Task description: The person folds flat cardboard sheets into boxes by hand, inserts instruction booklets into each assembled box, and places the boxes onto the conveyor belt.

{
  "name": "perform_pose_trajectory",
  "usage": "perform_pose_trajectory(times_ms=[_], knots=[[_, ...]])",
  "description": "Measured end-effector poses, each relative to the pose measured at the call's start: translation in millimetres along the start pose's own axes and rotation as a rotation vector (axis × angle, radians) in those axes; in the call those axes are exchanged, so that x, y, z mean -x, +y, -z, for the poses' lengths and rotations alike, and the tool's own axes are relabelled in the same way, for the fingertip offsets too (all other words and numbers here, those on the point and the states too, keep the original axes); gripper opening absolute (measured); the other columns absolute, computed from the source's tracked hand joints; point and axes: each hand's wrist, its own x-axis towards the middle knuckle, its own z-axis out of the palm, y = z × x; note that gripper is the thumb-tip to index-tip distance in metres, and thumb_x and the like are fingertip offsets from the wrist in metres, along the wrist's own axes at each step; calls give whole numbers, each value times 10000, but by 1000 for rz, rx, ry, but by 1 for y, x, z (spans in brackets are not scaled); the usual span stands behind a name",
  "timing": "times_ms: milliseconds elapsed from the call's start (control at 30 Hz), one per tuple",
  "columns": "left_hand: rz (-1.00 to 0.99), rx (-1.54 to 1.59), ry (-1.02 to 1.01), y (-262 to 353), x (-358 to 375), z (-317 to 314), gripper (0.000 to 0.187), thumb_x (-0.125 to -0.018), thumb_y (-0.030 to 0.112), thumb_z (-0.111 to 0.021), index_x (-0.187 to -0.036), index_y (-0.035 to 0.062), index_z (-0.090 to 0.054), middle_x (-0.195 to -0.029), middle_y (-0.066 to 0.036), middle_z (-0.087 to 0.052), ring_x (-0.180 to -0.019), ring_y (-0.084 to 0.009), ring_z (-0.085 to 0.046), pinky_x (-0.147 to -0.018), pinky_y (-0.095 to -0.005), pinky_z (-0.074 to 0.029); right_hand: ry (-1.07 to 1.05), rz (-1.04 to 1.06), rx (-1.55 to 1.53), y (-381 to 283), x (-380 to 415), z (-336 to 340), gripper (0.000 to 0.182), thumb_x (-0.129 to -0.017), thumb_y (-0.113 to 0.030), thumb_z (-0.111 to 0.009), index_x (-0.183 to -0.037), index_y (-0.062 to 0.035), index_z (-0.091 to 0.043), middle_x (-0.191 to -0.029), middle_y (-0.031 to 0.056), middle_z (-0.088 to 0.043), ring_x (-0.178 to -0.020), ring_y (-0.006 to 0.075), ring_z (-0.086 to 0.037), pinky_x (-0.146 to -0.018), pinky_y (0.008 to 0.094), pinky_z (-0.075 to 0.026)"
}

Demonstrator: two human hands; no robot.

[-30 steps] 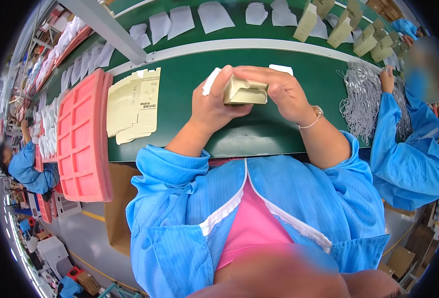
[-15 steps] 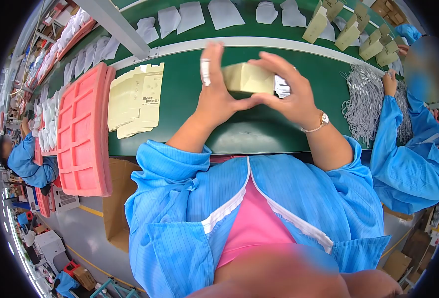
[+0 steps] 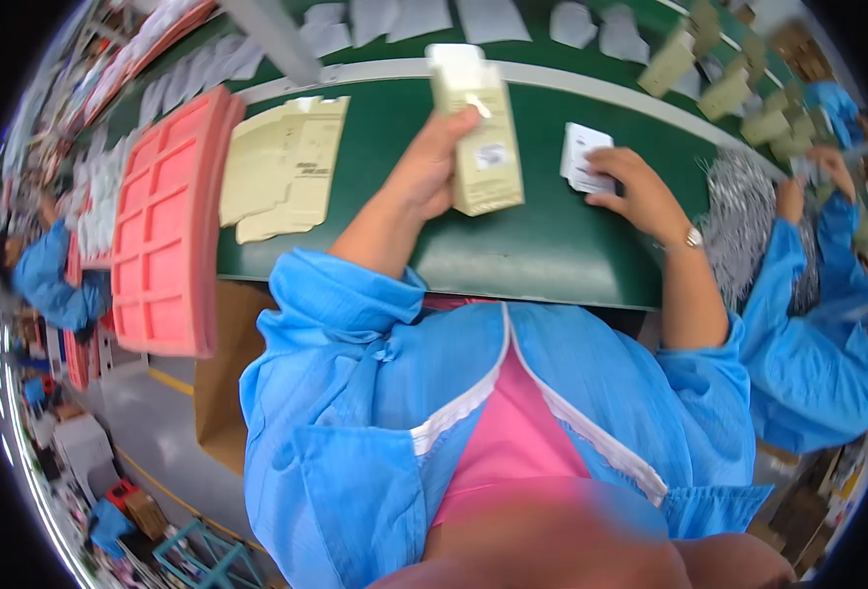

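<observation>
My left hand point(image 3: 432, 165) is closed around a pale yellow carton point(image 3: 490, 162), holding it tilted above the green table. The carton's upper end has its flap raised, and a small whitish label shows on its printed face. To the right, my right hand point(image 3: 642, 194) has its fingers curled at the right end of white printed cards point(image 3: 583, 149). The index fingertip overlaps the cards, with the thumb close to their lower edge. Flat pale yellow cartons point(image 3: 291, 172) lie overlapping on the table, left of my left hand.
Pink grid trays point(image 3: 164, 236) stand at the table's left. Grey cords point(image 3: 738, 216) lie in a bundle at the right, beside a co-worker's blue sleeve point(image 3: 777, 344). Beyond a metal rail point(image 3: 552, 77), white pouches point(image 3: 493, 18) and upright yellow cartons point(image 3: 669, 61) line the green surface.
My hands have moved apart. The left now holds the carton upright-tilted with its printed face showing; the right has left the carton and come down at the white cards.
</observation>
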Motion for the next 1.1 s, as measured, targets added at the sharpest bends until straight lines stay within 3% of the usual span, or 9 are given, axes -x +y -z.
perform_pose_trajectory(times_ms=[133, 267, 433, 500, 733, 867, 933, 1000, 1100], knots=[[-14, -1, -70, -2, -2, 2, 588, -829, 368, -656, -1262, 26, -450, -1095, -113, -597, -970, -225, -612, -833, -402, -518, -108, -138, 42, -2, -8, 14, 183, -824, -45, -621, -1002, -4, -634, -1081, 125, -633, -995, 302, -594, -911, 340, -448], [-3, -225, -178, -1, 2, -1, 694, -791, 265, -724, -1334, 35, -358, -1173, -101, -540, -1066, -195, -540, -897, -369, -461, 547, 93, -215, -35, -20, 32, 161, -884, -7, -529, -1019, 20, -611, -1076, 125, -628, -1016, 250, -593, -897, 320, -440], [98, -468, -436, 0, 7, 0, 828, -734, 298, -778, -1364, 35, -310, -1217, -104, -505, -1111, -205, -503, -930, -337, -428, 438, 257, -262, -55, -41, 36, 181, -861, -15, -537, -1018, 39, -608, -1021, 151, -634, -998, 283, -592, -878, 350, -446], [-40, -643, -395, 1, 8, -4, 884, -685, 340, -804, -1359, 39, -317, -1198, -138, -516, -1091, -248, -523, -928, -366, -432, 144, 140, -263, -72, -54, 24, 187, -852, -20, -552, -1024, 38, -598, -1056, 140, -616, -990, 288, -587, -888, 346, -435], [-844, -1368, 233, 28, 3, 21, 1034, -627, 439, -801, -1413, 65, -243, -1346, -269, -372, -1214, -434, -395, -1027, -432, -331, 384, 306, 61, -76, -104, 15, 143, -878, -78, -569, -965, 33, -593, -1135, 128, -559, -990, 249, -561, -858, 315, -438], [-327, -1931, 1026, 70, 21, 82, 1008, -646, 500, -752, -1442, 163, -234, -1403, -262, -307, -1262, -435, -321, -1010, -533, -303, 628, 1, -33, 2, -134, 44, 180, -907, -134, -566, -945, 41, -586, -1135, 127, -555, -995, 260, -559, -847, 325, -450], [91, -1988, 1064, 83, 32, 110, 1018, -630, 466, -769, -1448, 191, -229, -1403, -249, -324, -1225, -389, -384, -971, -517, -332, 678, -20, 25, 77, -146, 51, 186, -916, -139, -557, -956, 41, -587, -1139, 130, -557, -1001, 264, -564, -846, 328, -454], [110, -1955, 1033, 84, 25, 127, 1025, -625, 455, -773, -1450, 192, -224, -1392, -247, -343, -1207, -377, -404, -961, -503, -339, 660, 112, 511, 142, -154, 45, 176, -901, -108, -554, -1024, 15, -580, -1186, 134, -546, -948, 276, -597, -784, 320, -477], [145, -1890, 966, 87, 24, 131, 1040, -614, 433, -781, -1453, 195, -214, -1369, -242, -380, -1171, -354, -445, -940, -475, -354, 615, -149, 244, 136, -152, 35, 237, -880, -113, -574, -1091, -7, -566, -1233, 144, -519, -1033, 302, -558, -854, 365, -451]])
